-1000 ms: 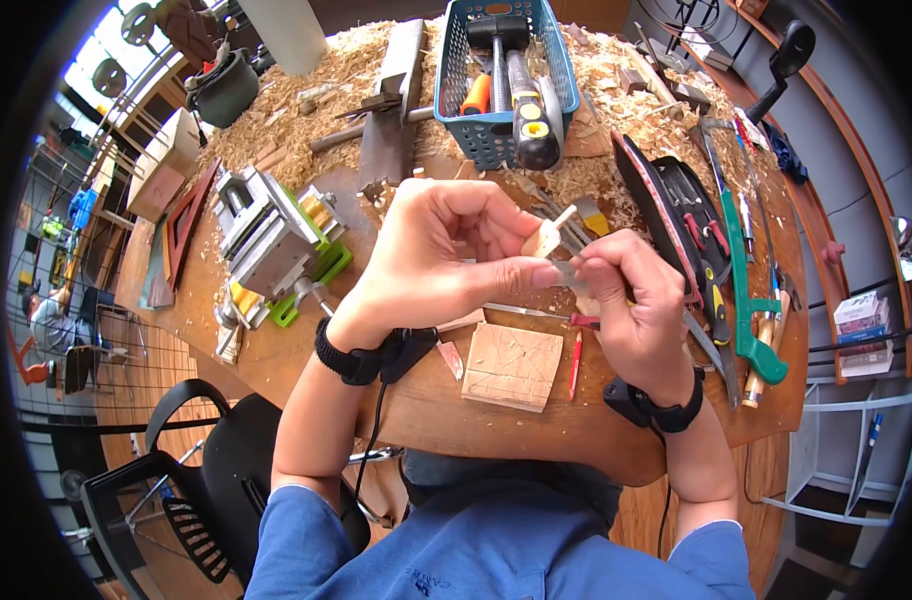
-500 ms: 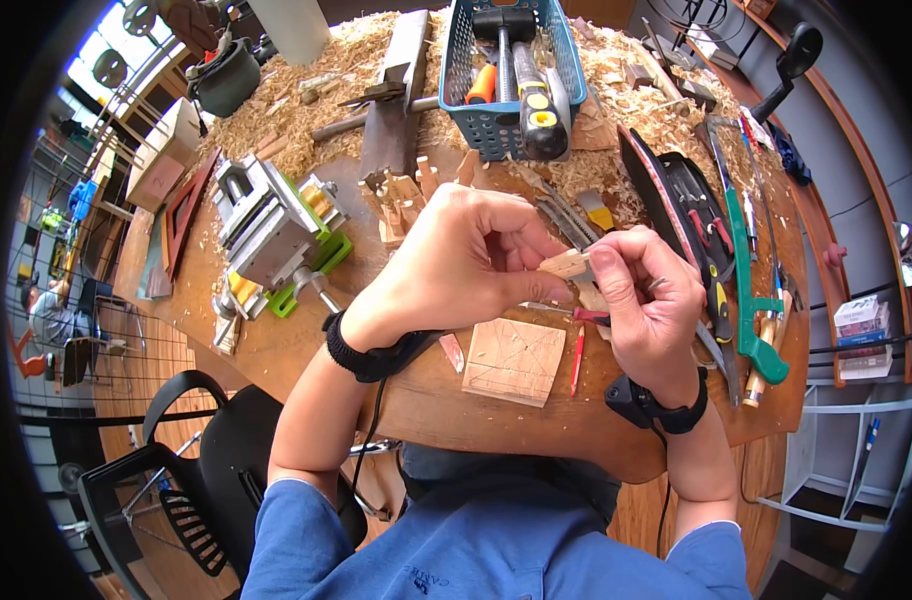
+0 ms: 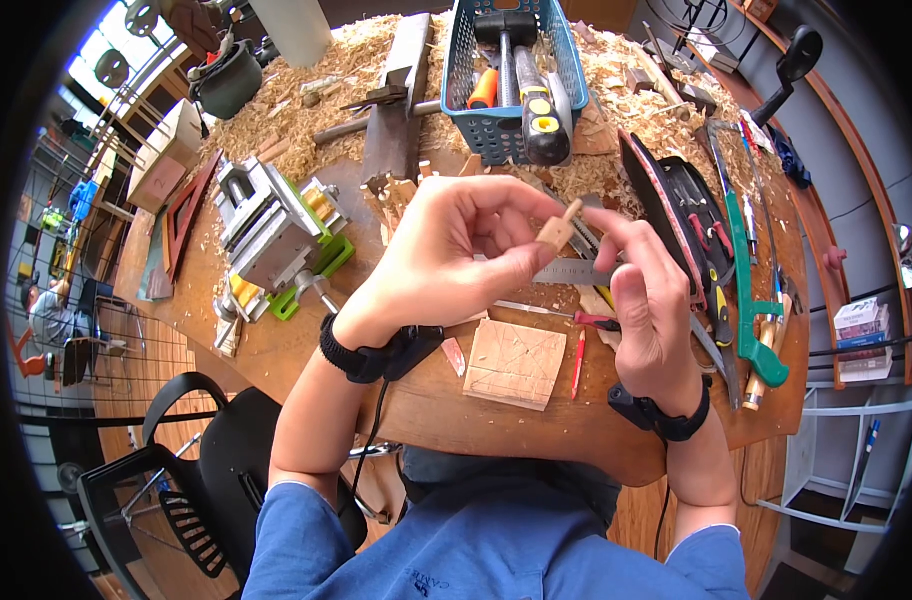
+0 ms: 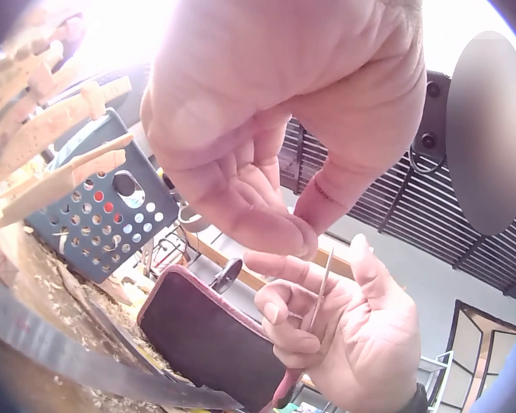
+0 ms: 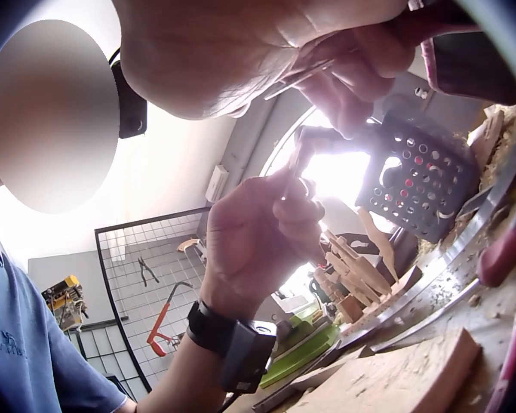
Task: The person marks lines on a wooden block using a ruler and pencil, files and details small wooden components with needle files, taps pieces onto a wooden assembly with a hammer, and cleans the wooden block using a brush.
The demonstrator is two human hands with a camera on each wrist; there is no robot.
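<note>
My left hand (image 3: 456,240) pinches a small wooden piece (image 3: 554,233) between thumb and fingertips. A thin round peg on the piece points up and right. Close on the right is my right hand (image 3: 651,310), its index finger and thumb spread apart. The lower fingers of that hand curl round a slim pointed knife (image 4: 319,297) with a red handle, seen across the palm in the left wrist view. In the head view this knife is hidden by the hand. Below the hands, a square wooden block (image 3: 514,363) with pencil lines lies on the table.
A red pencil (image 3: 577,364), another red-handled tool (image 3: 598,321) and a steel ruler (image 3: 571,271) lie nearby. A vise (image 3: 271,230) stands left, a blue basket (image 3: 486,135) of tools behind. At right are an open tool case (image 3: 666,215) and a green-handled saw (image 3: 761,355).
Half a second ago the right thumb and fingers were at the wooden piece; now they have drawn back and spread. The piece has turned, so its peg points up.
</note>
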